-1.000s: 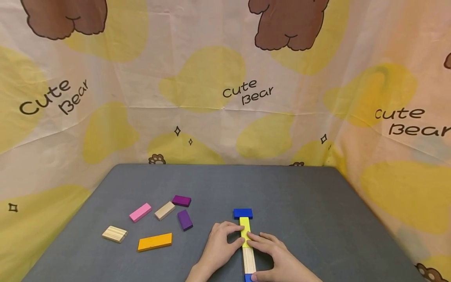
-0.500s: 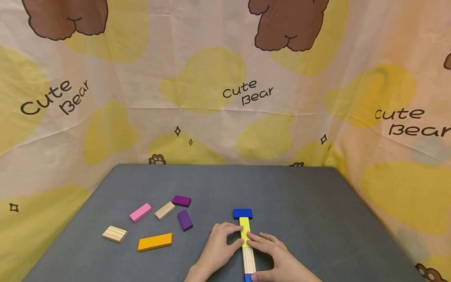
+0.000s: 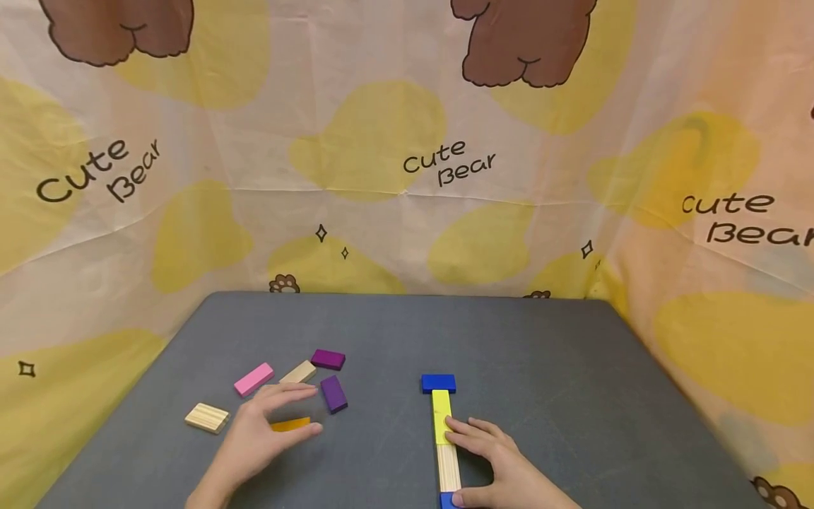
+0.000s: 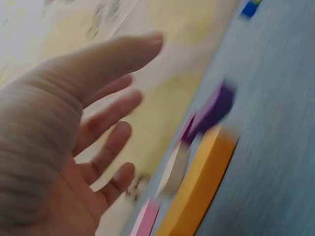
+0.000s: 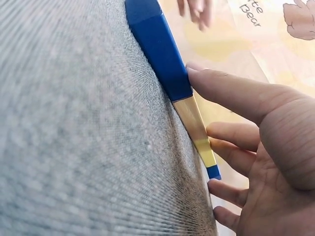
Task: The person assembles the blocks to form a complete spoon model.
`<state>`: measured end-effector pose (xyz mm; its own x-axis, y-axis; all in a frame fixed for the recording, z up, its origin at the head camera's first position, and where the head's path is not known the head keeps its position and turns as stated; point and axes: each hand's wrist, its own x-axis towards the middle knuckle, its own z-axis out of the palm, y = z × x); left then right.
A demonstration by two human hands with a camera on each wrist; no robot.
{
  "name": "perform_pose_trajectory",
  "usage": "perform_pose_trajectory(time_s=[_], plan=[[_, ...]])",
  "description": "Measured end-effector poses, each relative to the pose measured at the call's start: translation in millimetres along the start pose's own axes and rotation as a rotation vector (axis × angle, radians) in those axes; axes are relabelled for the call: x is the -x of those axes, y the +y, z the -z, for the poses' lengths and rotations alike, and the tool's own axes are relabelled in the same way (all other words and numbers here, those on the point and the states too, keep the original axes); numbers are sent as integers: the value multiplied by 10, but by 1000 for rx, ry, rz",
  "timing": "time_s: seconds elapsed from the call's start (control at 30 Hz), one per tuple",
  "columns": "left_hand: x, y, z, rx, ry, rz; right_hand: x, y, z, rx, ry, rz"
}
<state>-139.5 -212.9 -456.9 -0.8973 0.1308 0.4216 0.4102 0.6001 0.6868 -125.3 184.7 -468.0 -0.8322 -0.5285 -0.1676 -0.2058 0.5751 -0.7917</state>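
Note:
My left hand hovers above the orange block, thumb and fingers apart with nothing between them; it hides part of that block. In the left wrist view the orange block lies below the spread fingers. My right hand rests along a row of blocks, fingertips on the yellow block and thumb on the near blue block. Between these two lies a plain wood block. A far blue block lies crosswise at the row's top. The right wrist view shows the thumb touching the blue block.
Left of the row lie a purple block, a magenta-purple block, a light wood block, a pink block and a striped wood block. Patterned cloth walls surround the dark grey table.
My left hand has left the yellow block and moved left to the orange block. The right hand stays on the row, and the blocks have not visibly moved.

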Motion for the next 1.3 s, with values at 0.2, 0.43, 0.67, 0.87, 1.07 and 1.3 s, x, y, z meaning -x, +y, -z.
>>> perform_pose_trajectory(time_s=[0.2, 0.43, 0.67, 0.87, 1.07, 1.3], plan=[[164, -323, 418, -55, -90, 208, 15, 22, -1, 37, 19, 39], [148, -441, 467, 3, -232, 296, 31, 28, 1, 40, 31, 50], [166, -504, 467, 8, -271, 296, 37, 36, -22, 79, 54, 102], [162, -534, 463, -4, -297, 333, 52, 25, -26, 88, 68, 116], [163, -517, 453, -13, -286, 376, 57, 38, -34, 110, 87, 144], [164, -503, 436, -38, -265, 390, 51, 41, -25, 87, 65, 113]])
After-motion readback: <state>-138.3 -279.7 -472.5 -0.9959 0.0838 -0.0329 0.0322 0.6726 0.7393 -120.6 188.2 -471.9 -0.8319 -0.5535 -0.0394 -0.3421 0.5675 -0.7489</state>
